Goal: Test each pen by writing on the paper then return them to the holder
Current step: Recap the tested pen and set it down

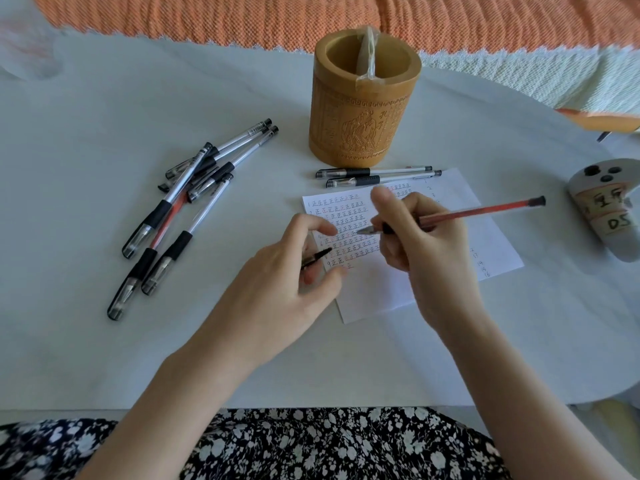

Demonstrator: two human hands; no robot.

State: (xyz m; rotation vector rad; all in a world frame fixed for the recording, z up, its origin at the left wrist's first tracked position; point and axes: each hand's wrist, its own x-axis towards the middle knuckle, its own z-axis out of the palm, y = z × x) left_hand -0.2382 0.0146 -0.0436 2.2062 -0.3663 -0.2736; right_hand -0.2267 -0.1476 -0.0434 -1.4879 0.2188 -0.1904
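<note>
The red pen (478,212) is gripped in the right hand (426,244), with fingers and thumb curled round its black grip section. The uncapped tip is pointed left and poised over the written rows on the paper (485,237). Whether the tip touches the sheet cannot be told. The barrel is angled out to the right, beyond the paper's edge.

Over at the left hand (284,271), a cap (317,258) with a black clip is pinched between curled fingers and thumb, above the lower left part of the sheet.

The paper is laid flat on the white table (104,98). It is filled with numbered rows of repeated marks in black and red, and a 2nd column of numbers runs down its right side.

Behind it, the carved yellow-brown holder (363,109) is seen upright, with something wrapped in clear plastic (369,53) standing inside. 2 capped pens (374,176) are laid side by side between the holder and the top edge of the paper.

Well off to the left, a heap of capped pens (183,209) is crossed over itself, with 1 red refill visible among the black ones.

At the right edge, a grey device (609,209) with 3 dark buttons and a taped label is lying on the table. An orange cloth (242,19) is spread along the far side. Floral clothing (311,445) is seen at the near edge.
</note>
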